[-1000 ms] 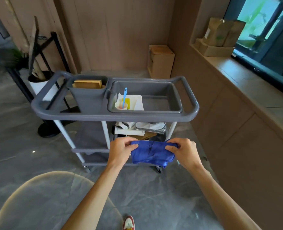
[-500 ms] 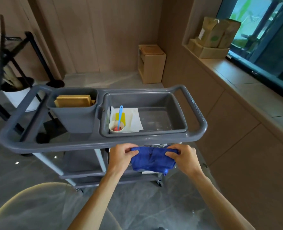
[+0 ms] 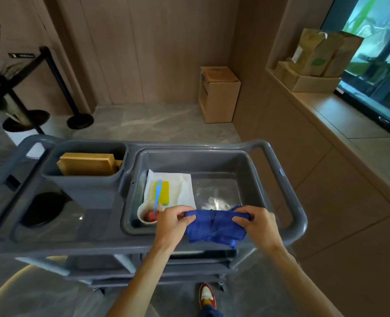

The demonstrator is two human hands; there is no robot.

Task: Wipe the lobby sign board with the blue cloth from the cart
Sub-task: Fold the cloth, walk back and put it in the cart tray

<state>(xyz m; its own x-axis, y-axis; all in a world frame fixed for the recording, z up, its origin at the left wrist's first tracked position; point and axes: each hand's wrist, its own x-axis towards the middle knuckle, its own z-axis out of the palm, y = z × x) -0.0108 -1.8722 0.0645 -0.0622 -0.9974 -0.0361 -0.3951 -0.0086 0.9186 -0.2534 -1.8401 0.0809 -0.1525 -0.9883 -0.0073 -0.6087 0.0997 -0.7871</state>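
Blue cloth (image 3: 214,227) hangs between our two hands, bunched up, above the near edge of the gray cart (image 3: 287,186). Our left hand (image 3: 172,225) pinches its left end with curled fingers. Our right hand (image 3: 258,223) pinches its right end the same way. We hold the cloth in the air, just over the front rim of the big tray (image 3: 246,161) on top of the cart. In that tray we see a white paper (image 3: 182,186) with a yellow sponge (image 3: 165,192) on it, and a small white cup (image 3: 144,213) with a light blue stick (image 3: 157,195) in it. A bin (image 3: 84,186) on the left side holds flat wooden pieces (image 3: 86,163). A cardboard box (image 3: 219,94) stands on the floor by the wall.
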